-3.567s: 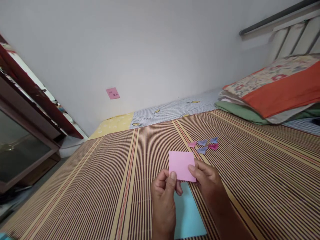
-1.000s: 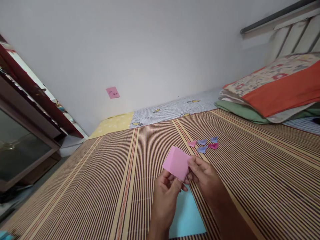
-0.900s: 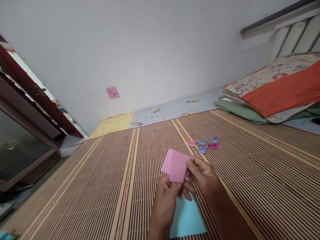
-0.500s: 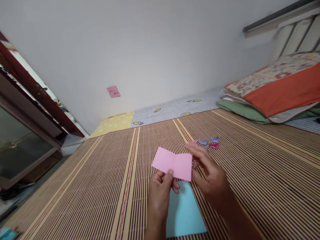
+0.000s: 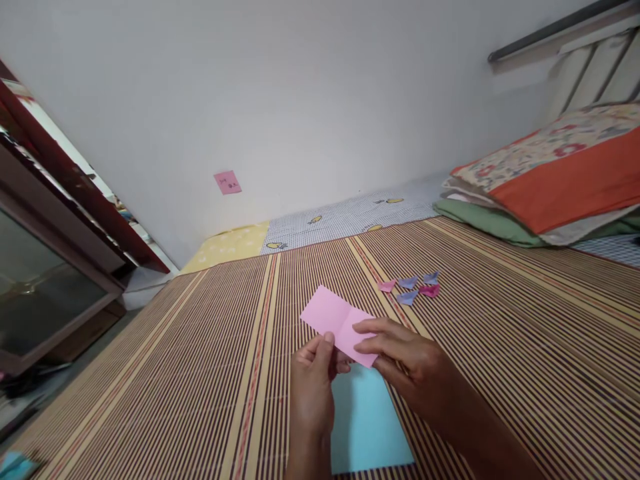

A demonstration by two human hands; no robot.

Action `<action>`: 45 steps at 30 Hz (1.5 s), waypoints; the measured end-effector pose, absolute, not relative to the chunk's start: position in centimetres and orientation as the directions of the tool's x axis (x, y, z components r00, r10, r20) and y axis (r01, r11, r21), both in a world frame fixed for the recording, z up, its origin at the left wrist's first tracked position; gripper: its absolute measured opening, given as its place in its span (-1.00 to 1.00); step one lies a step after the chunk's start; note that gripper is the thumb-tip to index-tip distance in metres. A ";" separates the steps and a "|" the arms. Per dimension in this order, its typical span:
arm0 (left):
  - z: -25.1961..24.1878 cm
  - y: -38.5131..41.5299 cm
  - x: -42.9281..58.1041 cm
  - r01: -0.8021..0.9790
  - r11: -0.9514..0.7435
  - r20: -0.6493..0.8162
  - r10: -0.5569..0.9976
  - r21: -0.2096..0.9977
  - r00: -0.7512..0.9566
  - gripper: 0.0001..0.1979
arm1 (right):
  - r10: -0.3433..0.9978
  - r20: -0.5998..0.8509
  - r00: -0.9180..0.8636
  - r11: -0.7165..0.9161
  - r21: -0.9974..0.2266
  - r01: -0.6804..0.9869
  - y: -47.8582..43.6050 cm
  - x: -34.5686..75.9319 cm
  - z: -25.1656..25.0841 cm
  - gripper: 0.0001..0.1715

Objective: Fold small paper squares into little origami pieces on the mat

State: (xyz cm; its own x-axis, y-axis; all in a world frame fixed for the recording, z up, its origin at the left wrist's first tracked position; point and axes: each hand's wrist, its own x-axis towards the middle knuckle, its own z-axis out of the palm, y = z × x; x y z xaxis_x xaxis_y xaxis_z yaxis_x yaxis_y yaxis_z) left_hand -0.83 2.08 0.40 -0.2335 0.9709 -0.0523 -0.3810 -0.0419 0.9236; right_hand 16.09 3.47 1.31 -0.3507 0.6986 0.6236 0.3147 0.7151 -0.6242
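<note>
A pink sheet of paper (image 5: pixel 327 312) with a crease across its middle is held above the striped mat. My left hand (image 5: pixel 314 377) pinches its lower edge, thumb on top and fingers underneath. At the right end, my right hand (image 5: pixel 407 360) has two fingers laid over the top face, while its thumb is hidden beneath or behind the paper. Below both hands a light blue sheet (image 5: pixel 370 423) lies flat on the mat, its far end partly covered by the hands and the pink paper.
Several small folded paper pieces, among them a magenta one (image 5: pixel 430 291), lie beyond my right hand on the striped mat (image 5: pixel 200 353). Stacked bedding (image 5: pixel 565 173) sits at the right. A pink note (image 5: pixel 227 182) is on the wall. A blue scrap (image 5: pixel 17 465) lies at the lower left.
My right hand has come over the paper's right end, its fingers now on the top face. The pink sheet has tilted, right end lower. The folded pieces are less covered.
</note>
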 end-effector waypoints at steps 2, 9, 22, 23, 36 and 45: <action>0.7 2.0 -0.6 -0.478 -0.012 -0.103 0.971 0.878 -0.214 -0.64 | 0.704 0.609 -0.365 0.708 -0.639 0.301 3.4 16.0 1.4 -0.74; 0.9 1.9 -0.3 -0.603 0.020 -0.161 0.970 0.797 -0.180 -0.63 | 0.755 0.547 -0.362 0.643 -0.727 0.242 3.6 15.5 1.4 -0.78; 0.5 2.0 0.7 -0.629 -0.034 -0.166 0.952 0.776 -0.257 -0.68 | 0.736 0.575 -0.357 0.668 -0.701 0.248 3.5 15.0 1.1 -0.76; 0.6 2.1 0.8 -0.659 -0.025 -0.180 0.953 0.752 -0.242 -0.70 | 0.723 0.590 -0.359 0.683 -0.689 0.243 3.5 15.0 1.1 -0.77; 0.9 1.7 0.7 -0.719 -0.018 -0.079 0.992 0.694 -0.100 -0.85 | 0.738 0.600 -0.308 0.668 -0.712 0.214 3.8 14.7 0.5 -0.76; 0.8 1.7 1.1 -0.755 0.026 -0.051 0.999 0.655 -0.010 -0.87 | 0.769 0.629 -0.115 0.622 -0.694 0.363 3.6 14.9 0.8 -0.83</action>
State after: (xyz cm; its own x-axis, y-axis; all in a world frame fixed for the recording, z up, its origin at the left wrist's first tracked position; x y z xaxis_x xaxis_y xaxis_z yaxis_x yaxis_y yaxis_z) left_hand 1.14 1.72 0.81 -0.0101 0.9986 -0.0515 -0.7551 0.0261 0.6551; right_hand 14.87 3.64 0.83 -0.1151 0.7686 0.6293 0.3629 0.6223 -0.6936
